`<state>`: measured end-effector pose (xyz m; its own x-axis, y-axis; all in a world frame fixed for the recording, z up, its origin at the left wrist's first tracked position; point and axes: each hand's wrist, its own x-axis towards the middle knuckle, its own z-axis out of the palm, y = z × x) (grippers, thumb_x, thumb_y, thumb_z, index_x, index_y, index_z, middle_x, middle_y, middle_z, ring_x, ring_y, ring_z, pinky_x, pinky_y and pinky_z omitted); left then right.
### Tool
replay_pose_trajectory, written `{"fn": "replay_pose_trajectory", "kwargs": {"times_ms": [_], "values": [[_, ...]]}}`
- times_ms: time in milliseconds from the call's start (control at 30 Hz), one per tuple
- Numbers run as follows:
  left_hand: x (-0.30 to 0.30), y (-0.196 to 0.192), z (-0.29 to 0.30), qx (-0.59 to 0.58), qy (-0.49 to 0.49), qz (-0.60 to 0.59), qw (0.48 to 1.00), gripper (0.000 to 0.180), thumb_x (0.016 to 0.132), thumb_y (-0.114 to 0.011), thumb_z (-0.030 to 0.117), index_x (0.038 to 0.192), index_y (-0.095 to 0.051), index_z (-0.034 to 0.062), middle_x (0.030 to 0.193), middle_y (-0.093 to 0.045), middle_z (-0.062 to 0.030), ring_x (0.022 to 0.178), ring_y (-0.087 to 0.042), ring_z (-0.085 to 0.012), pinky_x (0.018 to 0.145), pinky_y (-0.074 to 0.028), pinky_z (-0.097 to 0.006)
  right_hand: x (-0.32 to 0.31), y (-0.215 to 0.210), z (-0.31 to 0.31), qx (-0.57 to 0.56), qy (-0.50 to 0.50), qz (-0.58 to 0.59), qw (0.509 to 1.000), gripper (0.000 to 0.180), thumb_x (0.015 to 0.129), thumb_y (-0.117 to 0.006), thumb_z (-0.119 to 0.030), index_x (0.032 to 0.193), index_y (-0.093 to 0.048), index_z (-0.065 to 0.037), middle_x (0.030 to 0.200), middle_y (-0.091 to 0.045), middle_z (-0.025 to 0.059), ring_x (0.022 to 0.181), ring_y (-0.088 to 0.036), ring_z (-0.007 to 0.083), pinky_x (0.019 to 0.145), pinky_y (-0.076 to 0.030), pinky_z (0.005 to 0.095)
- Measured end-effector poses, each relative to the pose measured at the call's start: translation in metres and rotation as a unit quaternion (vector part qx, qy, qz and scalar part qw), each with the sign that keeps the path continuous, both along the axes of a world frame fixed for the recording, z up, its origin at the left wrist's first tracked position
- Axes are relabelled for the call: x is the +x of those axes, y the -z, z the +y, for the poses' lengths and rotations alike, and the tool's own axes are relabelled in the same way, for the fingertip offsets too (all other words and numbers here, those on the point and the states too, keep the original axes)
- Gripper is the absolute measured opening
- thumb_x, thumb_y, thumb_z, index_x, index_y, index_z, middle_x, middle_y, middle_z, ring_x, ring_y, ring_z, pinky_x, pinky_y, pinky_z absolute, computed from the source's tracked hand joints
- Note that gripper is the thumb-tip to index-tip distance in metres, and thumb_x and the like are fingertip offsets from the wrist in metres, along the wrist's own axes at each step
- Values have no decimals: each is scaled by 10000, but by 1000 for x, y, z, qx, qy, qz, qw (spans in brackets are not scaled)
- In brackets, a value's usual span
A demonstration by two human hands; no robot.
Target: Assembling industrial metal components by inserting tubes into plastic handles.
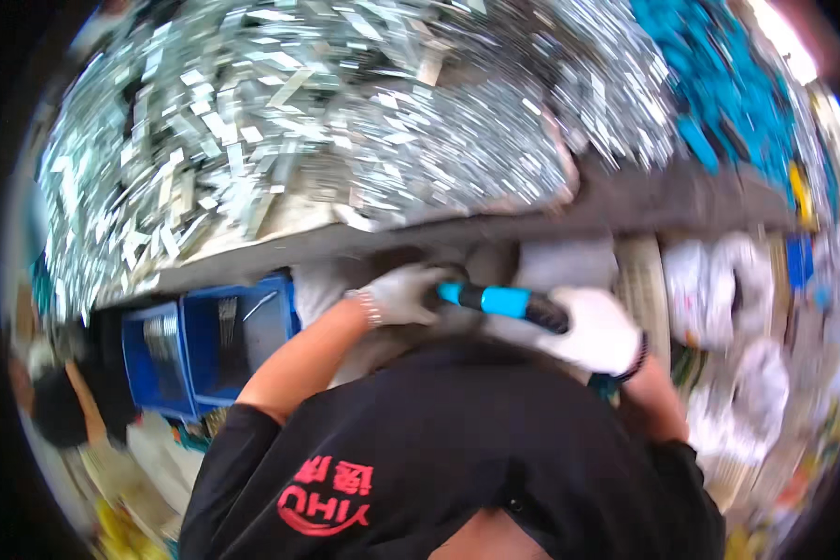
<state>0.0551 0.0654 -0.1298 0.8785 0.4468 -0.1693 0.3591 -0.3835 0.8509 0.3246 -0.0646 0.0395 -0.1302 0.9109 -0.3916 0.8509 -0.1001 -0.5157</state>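
A teal-and-black cylindrical piece, like a tool handle, lies crosswise between my hands in front of my chest. My left hand, in a white glove, is closed around its left end, where a dark part shows by the fingers. At the dark right end, my right hand, also white-gloved, is closed on it. Motion blur hides the exact finger positions and the piece's finer shape. Beyond my hands, a bench edge carries heaps of shiny flat metal pieces.
A pile of teal pieces covers the bench's far right. Two blue bins stand below the bench at left. White sacks lie at right, beside a pale crate. Another person is at far left.
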Motion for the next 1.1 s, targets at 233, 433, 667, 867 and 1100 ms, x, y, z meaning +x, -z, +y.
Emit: {"fn": "replay_pose_trajectory", "kwargs": {"times_ms": [233,433,667,867,1100], "values": [[63,-75,-46,101,-54,55,992,568,778,-724,13,1314,-548,77,885,-684,-141,794,-687,-268,753,-547,-355,41,58,-149,174,336,-3,925,401,757,-768,-288,1029,-655,-16,888,-689,183,822,-687,334,774,-540,422],[126,-124,-83,-97,40,-115,988,896,816,-671,-54,1575,-206,53,1377,-516,-176,1096,-591,-204,937,-513,-333,188,168,-290,240,480,-39,843,644,944,-638,-103,1537,-394,-151,1410,-578,152,1263,-574,225,1058,-420,316],[67,-87,-76,-101,-115,1,988,704,907,-569,-30,1545,-277,23,1364,-514,-168,1107,-584,-193,968,-479,-307,269,246,-312,-182,510,-194,818,446,840,-672,-372,1164,-705,-68,1104,-715,191,1016,-674,340,890,-512,387],[31,-70,-74,-81,-180,20,980,647,958,-547,28,1543,-272,8,1353,-525,-177,1126,-583,-203,953,-475,-303,307,371,-310,-338,434,-209,809,421,950,-494,-222,1280,-645,-9,1353,-597,225,1268,-574,365,1041,-465,423],[23,-68,-82,-72,-251,54,964,626,948,-577,73,1513,-320,-14,1317,-563,-159,1076,-602,-178,873,-507,-272,283,416,-314,-413,359,-201,813,390,949,-488,-151,1275,-662,-28,1327,-641,169,1238,-607,344,990,-503,445]]}}
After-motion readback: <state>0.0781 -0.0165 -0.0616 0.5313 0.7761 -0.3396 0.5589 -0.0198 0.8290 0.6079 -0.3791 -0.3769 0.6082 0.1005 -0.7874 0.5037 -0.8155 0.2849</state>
